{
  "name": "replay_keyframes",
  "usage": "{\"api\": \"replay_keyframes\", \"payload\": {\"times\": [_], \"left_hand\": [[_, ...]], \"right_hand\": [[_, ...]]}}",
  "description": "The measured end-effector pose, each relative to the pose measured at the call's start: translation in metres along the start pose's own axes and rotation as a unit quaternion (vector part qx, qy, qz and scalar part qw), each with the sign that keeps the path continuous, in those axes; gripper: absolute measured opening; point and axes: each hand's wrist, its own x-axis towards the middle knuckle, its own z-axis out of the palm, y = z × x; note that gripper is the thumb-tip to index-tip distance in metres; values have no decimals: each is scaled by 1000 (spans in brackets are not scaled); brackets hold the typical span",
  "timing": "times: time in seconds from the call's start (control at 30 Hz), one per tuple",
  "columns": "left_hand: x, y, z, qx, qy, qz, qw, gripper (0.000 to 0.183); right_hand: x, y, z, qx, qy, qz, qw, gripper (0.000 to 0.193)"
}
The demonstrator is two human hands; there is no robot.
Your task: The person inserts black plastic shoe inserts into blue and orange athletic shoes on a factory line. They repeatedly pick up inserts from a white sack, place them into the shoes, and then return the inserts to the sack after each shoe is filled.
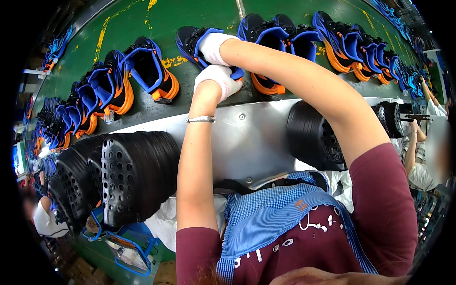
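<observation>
A black and blue sneaker [186, 39] with orange at its heel lies toe-away on the green surface ahead of me. Both my hands wear white gloves and are at this shoe. My left hand [217, 81] closes round its heel end. Farther up, my right hand [214, 47] grips the collar by the tongue, its fingers mostly hidden in or behind the shoe. My right forearm crosses over the neighbouring sneakers. Just left stands another sneaker [147, 66] with its opening toward me; to the right is one more [259, 35], partly behind my forearm.
Rows of similar sneakers [107, 80] run along both sides of the green belt [126, 28]. Stacked black perforated soles or lasts [137, 175] stand left of a metal ledge [237, 137], with more [313, 137] to the right. Other people work at the far right and left edges.
</observation>
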Motion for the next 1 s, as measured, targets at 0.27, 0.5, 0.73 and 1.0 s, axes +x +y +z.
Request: {"api": "replay_keyframes", "payload": {"times": [0.27, 0.5, 0.73, 1.0], "left_hand": [[-8, -3, 15, 2, 69, 7, 998, 41], [2, 5, 8, 38, 34, 1, 999, 44], [-28, 1, -14, 29, 20, -54, 998, 40], [-60, 8, 16, 171, 466, 19, 868, 30]], "right_hand": [[-12, -12, 3, -67, 71, -2, 995, 26], [-29, 5, -15, -35, 41, -4, 999, 30], [-194, 39, -83, -31, 106, -123, 986, 35], [-417, 49, -61, -41, 124, -11, 991, 55]]}}
